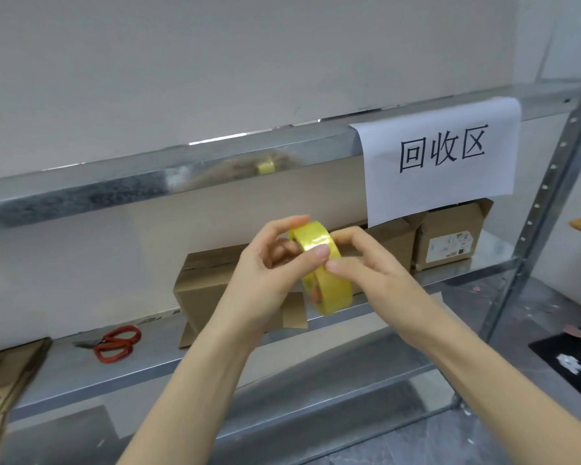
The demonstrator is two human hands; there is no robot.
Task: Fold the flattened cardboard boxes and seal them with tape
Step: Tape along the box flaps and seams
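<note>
A yellow tape roll is held up in front of the metal shelf. My left hand grips the roll with fingers through its core and thumb on the outer band. My right hand pinches at the tape's surface by the left thumb. Behind the hands a folded brown cardboard box stands on the shelf, one flap hanging over the shelf edge. Flattened cardboard lies at the far left.
Red-handled scissors lie on the shelf left of the box. More cardboard boxes stand at the back right under a white paper sign. The upper shelf beam runs overhead; a steel upright stands at right.
</note>
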